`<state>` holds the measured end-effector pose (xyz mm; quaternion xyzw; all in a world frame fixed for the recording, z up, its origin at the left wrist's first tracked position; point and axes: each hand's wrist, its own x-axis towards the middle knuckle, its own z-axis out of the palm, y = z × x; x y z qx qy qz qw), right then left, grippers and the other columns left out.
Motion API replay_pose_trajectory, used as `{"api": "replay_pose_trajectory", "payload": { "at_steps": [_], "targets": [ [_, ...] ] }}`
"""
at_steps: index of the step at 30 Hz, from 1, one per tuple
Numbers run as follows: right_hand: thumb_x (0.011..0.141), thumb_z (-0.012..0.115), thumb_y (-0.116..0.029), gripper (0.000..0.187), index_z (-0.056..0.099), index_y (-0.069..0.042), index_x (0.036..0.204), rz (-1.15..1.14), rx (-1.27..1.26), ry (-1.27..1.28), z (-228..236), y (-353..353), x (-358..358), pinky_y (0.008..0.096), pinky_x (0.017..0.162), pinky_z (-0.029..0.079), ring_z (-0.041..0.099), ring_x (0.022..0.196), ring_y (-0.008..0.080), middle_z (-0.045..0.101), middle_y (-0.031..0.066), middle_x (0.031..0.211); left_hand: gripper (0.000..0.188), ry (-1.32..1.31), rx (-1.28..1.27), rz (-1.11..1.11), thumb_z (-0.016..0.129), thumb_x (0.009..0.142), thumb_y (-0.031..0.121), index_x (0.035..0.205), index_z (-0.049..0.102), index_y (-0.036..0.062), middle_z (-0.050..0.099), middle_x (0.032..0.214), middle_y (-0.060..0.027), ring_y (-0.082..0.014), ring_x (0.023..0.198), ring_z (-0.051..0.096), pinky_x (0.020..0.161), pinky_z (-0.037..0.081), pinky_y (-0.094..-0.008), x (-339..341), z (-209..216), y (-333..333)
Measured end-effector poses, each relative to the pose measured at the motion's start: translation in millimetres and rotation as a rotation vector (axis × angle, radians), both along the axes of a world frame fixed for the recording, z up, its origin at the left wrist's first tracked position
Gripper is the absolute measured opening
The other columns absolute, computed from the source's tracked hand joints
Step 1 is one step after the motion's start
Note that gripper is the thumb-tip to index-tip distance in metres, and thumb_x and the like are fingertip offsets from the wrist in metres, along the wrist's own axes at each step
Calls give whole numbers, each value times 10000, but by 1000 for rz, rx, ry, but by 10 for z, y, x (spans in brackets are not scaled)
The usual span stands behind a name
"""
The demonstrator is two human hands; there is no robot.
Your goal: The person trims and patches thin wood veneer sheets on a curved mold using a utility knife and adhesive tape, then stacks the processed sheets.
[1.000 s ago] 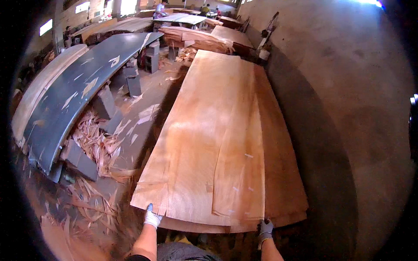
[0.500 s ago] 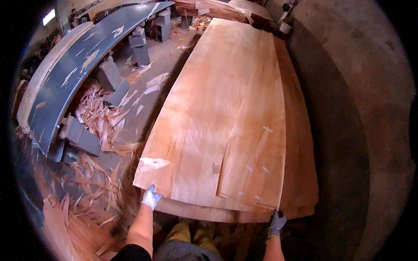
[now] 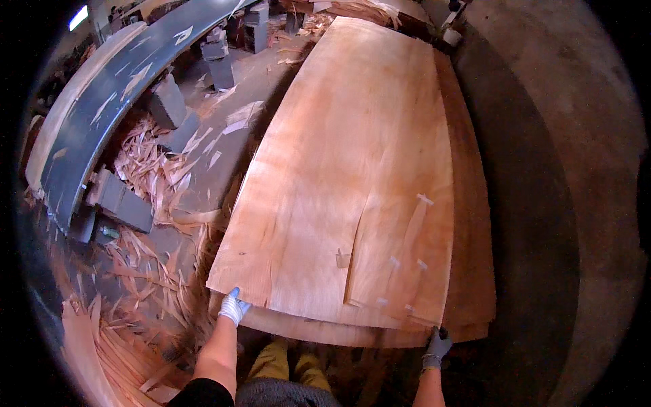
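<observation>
A large, thin wood veneer sheet (image 3: pixel 325 169) stretches away in front of me. Several short strips of pale tape cross its seams and cracks on the right half. My left hand (image 3: pixel 234 307), in a white and light-blue glove, pinches its near left corner. At the near right corner, my right hand (image 3: pixel 437 346) grips the edge in a dark grey glove. Beneath it lies a stack of similar veneer sheets (image 3: pixel 471 224), showing along the right side and the near edge. The undersides of my fingers are hidden.
On the left, a long dark panel (image 3: pixel 88 136) rests on grey blocks (image 3: pixel 122 200). Torn veneer scraps (image 3: pixel 152 163) litter the floor there, with a heap of long strips (image 3: pixel 115 353) at the lower left. Concrete floor (image 3: pixel 590 136) extends on the right.
The held veneer sheet has shifted slightly to the right over the stack, its right edge moving with my right hand. A white scrap near its left corner no longer shows.
</observation>
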<state>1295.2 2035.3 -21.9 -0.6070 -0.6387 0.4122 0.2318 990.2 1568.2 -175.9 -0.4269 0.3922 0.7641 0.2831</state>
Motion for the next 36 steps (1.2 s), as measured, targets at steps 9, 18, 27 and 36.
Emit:
{"api": "replay_pose_trajectory", "payload": {
  "at_steps": [9,18,27,36],
  "targets": [
    [749,640,-78,180,578,46,864,-158,20,193,-82,-92,-219,271,639,433,509,681,134,573,35,760,466,-39,-195,95,490,836,361,1203,425,82,435,1238,-112,-299,1123,393,962,290,-465,60,-394,-70],
    [777,640,-151,226,568,21,904,24,29,9,-636,325,194,282,681,444,518,704,151,582,51,820,587,50,-189,35,533,840,308,1324,298,73,286,1367,-117,-318,1205,338,975,306,-448,76,-481,-25],
    [857,514,-233,328,498,-32,1115,91,-274,55,-1322,751,787,331,610,450,524,745,183,581,94,892,572,-21,-168,100,606,806,240,1256,348,-1,377,1258,-235,-387,1123,415,894,430,-451,73,-175,193],
    [836,573,-192,213,550,-50,994,-12,-113,-24,-1461,724,558,260,474,376,460,578,111,544,33,751,377,-85,-420,46,603,802,208,1089,462,8,499,1015,-176,-346,957,508,820,477,-454,3,-379,174]
  ]
}}
